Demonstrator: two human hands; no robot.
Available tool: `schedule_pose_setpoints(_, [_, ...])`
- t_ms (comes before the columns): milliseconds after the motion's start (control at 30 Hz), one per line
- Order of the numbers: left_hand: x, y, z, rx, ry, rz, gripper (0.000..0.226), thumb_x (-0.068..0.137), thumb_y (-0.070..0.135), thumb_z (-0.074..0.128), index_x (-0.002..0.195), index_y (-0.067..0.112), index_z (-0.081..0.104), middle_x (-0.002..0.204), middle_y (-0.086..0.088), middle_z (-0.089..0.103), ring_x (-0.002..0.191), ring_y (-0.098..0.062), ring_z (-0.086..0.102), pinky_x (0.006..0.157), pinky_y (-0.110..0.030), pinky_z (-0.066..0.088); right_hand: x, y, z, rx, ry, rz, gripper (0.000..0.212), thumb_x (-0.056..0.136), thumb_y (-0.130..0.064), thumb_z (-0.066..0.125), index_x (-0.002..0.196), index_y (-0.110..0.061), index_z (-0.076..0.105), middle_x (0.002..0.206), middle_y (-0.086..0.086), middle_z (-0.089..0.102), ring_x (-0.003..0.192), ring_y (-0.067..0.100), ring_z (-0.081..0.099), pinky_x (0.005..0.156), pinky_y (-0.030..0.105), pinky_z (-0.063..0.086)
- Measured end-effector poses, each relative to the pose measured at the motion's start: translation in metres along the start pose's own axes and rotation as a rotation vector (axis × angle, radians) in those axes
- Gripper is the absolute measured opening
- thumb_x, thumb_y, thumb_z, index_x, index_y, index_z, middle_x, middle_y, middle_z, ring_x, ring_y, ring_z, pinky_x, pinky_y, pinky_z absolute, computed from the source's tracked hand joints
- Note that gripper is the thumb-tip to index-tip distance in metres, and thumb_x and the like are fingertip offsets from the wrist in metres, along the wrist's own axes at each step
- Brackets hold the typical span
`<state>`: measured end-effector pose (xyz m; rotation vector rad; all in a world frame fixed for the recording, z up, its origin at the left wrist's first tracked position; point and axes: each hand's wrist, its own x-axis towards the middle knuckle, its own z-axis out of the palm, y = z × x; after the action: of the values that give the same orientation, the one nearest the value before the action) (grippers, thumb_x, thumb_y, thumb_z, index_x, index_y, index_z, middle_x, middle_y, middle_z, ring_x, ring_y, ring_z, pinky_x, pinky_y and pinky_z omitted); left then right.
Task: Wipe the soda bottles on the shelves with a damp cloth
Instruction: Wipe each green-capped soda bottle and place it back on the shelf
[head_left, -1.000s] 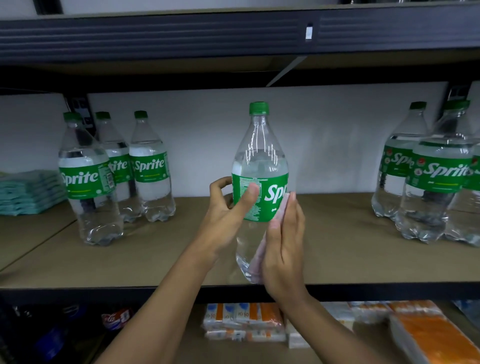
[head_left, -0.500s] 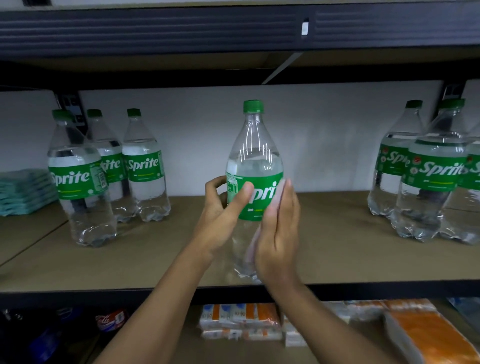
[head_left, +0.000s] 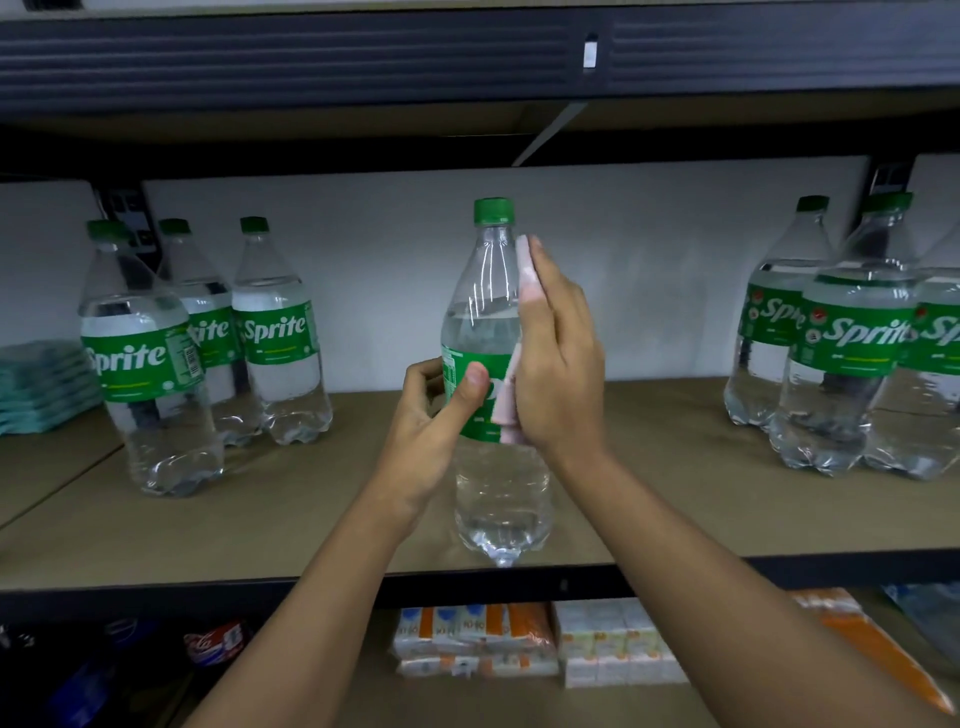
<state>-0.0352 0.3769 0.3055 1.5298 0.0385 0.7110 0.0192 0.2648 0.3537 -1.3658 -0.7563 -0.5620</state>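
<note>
A metal shelving unit stands against a plain white wall (head_left: 649, 270). The middle shelf (head_left: 311, 509) is a tan board with a dark front rail. The dark ribbed edge of the upper shelf (head_left: 311, 57) runs overhead and carries a small white tag (head_left: 590, 54).

At the centre front of the tan board, a person holds a clear Sprite bottle (head_left: 498, 499) upright, with its green cap on top. Its base is at the front rail, and I cannot tell whether it rests on the board or is lifted.

The left hand (head_left: 431, 431) grips the bottle at the green label, thumb in front and fingers curled behind. The right hand (head_left: 558, 364) has its fingers straight and presses a pale pink cloth (head_left: 506, 410) flat against the bottle's right side, from label to neck.

Three matching bottles (head_left: 150, 364) stand grouped on the left of the board, and another cluster (head_left: 852, 353) stands on the right, both well apart from the held one. A teal folded stack (head_left: 41, 384) lies at the far left.

Below the rail, a lower shelf holds white and orange cartons (head_left: 478, 639) and an orange pack (head_left: 872, 654). The lower left is too dark to make out.
</note>
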Motion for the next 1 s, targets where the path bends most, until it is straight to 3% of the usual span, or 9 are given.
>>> schedule_pose_setpoints(100, [-0.001,0.001,-0.001,-0.040,-0.042,-0.037,0.098,0.056,0.084,0.080,0.127,0.019,0.059,0.128,-0.006,0.069,0.122,-0.021,0.066,0.112,-0.049,0.047,-0.039,0.031,-0.002,-0.015,0.043,-0.064,0.044,0.113,-0.025,0.033,0.157,-0.021,0.037,0.155,-0.004,0.042,0.146,0.015,0.040,0.120,0.041,0.036])
schedule_pose_setpoints(167, [-0.002,0.002,0.000,-0.036,-0.058,-0.055,0.093,0.062,0.081,0.077,0.128,0.019,0.059,0.127,-0.005,0.070,0.121,-0.018,0.067,0.112,-0.046,0.048,-0.064,0.053,-0.004,-0.005,0.028,-0.045,0.048,0.112,-0.027,0.031,0.160,-0.023,0.028,0.157,-0.001,0.037,0.148,0.023,0.038,0.119,0.051,0.036])
schedule_pose_setpoints(233, [-0.002,0.002,0.002,-0.020,-0.069,-0.062,0.084,0.069,0.076,0.070,0.132,0.022,0.057,0.129,0.001,0.070,0.122,-0.013,0.065,0.114,-0.044,0.046,-0.083,0.063,-0.007,-0.012,0.015,-0.021,0.049,0.111,-0.025,0.030,0.160,-0.028,0.022,0.160,-0.012,0.033,0.150,0.016,0.033,0.123,0.042,0.031])
schedule_pose_setpoints(300, [-0.003,0.000,0.003,-0.016,-0.065,-0.073,0.082,0.071,0.076,0.065,0.137,0.031,0.052,0.133,0.007,0.068,0.126,-0.010,0.063,0.115,-0.045,0.043,-0.094,0.065,-0.010,-0.025,0.001,-0.011,0.049,0.111,-0.023,0.029,0.157,-0.034,0.019,0.158,-0.030,0.027,0.151,0.002,0.026,0.122,0.021,0.025])
schedule_pose_setpoints(367, [-0.003,0.000,0.003,-0.013,-0.049,-0.075,0.080,0.070,0.077,0.063,0.138,0.037,0.048,0.133,0.008,0.066,0.126,-0.012,0.062,0.115,-0.047,0.043,-0.092,0.060,-0.011,-0.023,-0.001,0.010,0.048,0.110,-0.026,0.030,0.155,-0.039,0.019,0.157,-0.029,0.028,0.149,-0.002,0.027,0.117,0.013,0.025])
schedule_pose_setpoints(500, [-0.004,0.004,0.005,0.050,-0.033,-0.028,0.084,0.061,0.079,0.067,0.131,0.038,0.046,0.126,0.007,0.067,0.119,-0.011,0.066,0.105,-0.037,0.052,-0.048,0.027,-0.008,-0.008,-0.004,0.016,0.046,0.112,-0.029,0.031,0.159,-0.030,0.029,0.153,-0.006,0.040,0.137,-0.007,0.041,0.107,0.009,0.036])
schedule_pose_setpoints(700, [-0.001,0.007,0.009,0.094,0.010,0.045,0.091,0.059,0.074,0.071,0.132,0.022,0.052,0.120,0.008,0.066,0.109,-0.004,0.067,0.085,-0.020,0.055,0.008,-0.004,-0.005,0.054,0.003,0.008,0.041,0.109,-0.029,0.039,0.147,-0.031,0.053,0.142,-0.017,0.054,0.131,-0.009,0.048,0.114,0.025,0.039])
schedule_pose_setpoints(867, [-0.002,0.009,0.004,0.061,-0.001,0.022,0.078,0.066,0.074,0.076,0.123,0.023,0.064,0.113,0.008,0.075,0.106,-0.004,0.070,0.086,-0.021,0.054,-0.048,0.033,-0.006,0.026,0.058,-0.024,0.046,0.113,-0.028,0.031,0.158,-0.026,0.032,0.155,-0.011,0.040,0.144,0.009,0.041,0.118,0.035,0.039])
schedule_pose_setpoints(1000, [-0.001,0.006,0.004,0.021,-0.010,-0.042,0.078,0.066,0.074,0.069,0.125,0.023,0.063,0.120,0.004,0.074,0.114,-0.011,0.069,0.105,-0.038,0.052,-0.091,0.056,-0.010,0.026,0.010,0.018,0.047,0.111,-0.026,0.029,0.154,-0.042,0.020,0.154,-0.038,0.027,0.149,-0.004,0.028,0.120,0.018,0.025])
